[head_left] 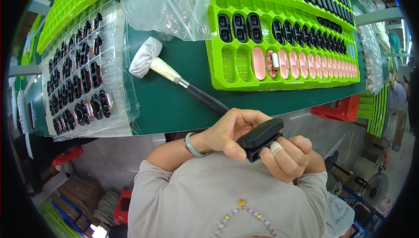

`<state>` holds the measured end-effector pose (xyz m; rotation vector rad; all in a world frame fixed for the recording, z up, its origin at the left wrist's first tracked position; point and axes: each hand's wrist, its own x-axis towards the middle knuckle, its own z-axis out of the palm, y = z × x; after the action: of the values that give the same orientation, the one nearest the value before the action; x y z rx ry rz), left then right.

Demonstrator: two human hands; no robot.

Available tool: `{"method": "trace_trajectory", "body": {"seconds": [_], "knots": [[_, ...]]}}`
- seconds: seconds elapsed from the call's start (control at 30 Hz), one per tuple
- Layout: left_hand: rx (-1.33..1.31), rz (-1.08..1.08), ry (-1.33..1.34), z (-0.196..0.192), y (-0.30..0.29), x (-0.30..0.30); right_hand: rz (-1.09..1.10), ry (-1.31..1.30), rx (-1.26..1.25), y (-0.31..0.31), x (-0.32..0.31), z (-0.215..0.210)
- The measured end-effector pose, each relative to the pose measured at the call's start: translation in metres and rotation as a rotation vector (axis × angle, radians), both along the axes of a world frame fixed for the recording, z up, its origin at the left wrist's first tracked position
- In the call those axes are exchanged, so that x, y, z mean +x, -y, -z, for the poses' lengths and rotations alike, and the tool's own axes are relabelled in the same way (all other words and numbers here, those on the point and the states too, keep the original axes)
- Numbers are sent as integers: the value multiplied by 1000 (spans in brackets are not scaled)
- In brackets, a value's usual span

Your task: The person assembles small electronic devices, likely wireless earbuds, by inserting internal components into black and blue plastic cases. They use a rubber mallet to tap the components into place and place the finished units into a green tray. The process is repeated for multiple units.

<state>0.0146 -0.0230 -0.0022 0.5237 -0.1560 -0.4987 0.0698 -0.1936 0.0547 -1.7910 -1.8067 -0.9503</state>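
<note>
A small black case [261, 134], like an earbud charging case with its lid part raised, is held in front of my chest at the table's edge. My left hand [229, 133] grips it from the left, thumb along its near side. My right hand [288, 157], a pale wrap on one finger, pinches its right end. Beyond my left hand lies a hammer [205, 98] with a black grip and a head [147, 54] wrapped in white cloth. Farther back, a green tray [227, 83] carries black two-well inserts [240, 27] and pink oval shells [259, 63]. One shell holds a small white-and-metal part [275, 61].
A clear plastic tray [120, 111] on the left bears rows of black parts with small components. A clear plastic bag [170, 6] lies at the back, beside another green tray [61, 24]. A red stool [338, 110] stands beyond the green table [174, 118]; a fan [376, 187] is at right.
</note>
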Motion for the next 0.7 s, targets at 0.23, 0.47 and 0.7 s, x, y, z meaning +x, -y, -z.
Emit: {"method": "trace_trajectory", "body": {"seconds": [0.23, 0.47, 0.7], "knots": [[29, 15, -10, -1, -1, 1, 1, -29, -21, -2, 1, -1], [81, 7, -59, -4, -4, 1, 25, -93, -150, -4, 4, -9], [-74, -96, -43, -5, 5, 4, 95, -43, -90, -10, 10, -2]]}}
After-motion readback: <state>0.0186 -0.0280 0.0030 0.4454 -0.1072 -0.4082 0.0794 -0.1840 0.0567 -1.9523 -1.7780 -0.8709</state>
